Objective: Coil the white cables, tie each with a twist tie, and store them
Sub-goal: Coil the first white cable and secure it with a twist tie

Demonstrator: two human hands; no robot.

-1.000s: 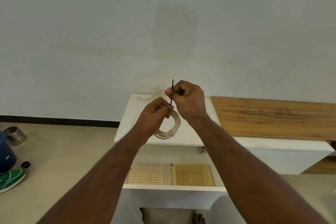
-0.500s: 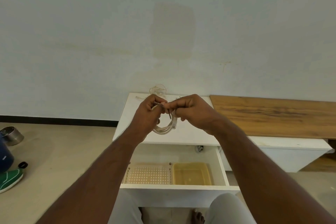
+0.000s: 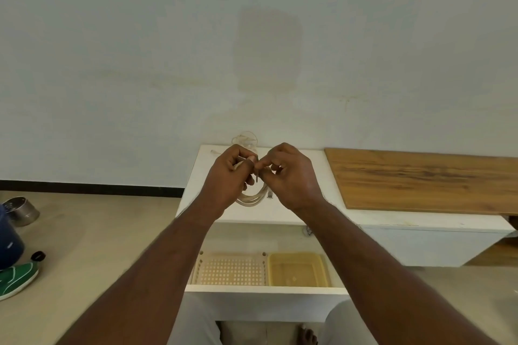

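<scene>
My left hand grips a coiled white cable above the white cabinet top; the loop hangs below my fingers. My right hand pinches a thin dark twist tie against the top of the coil, right beside my left thumb. Most of the tie is hidden by my fingers. A second loose white cable lies at the back of the cabinet top by the wall.
An open white drawer below my arms holds a perforated beige tray and a yellowish tray. A wooden board lies to the right. A metal bowl, blue container and green shoe sit on the floor at left.
My right hand brought the twist tie down from upright above the coil to the top of the coil, and both hands closed together around it.
</scene>
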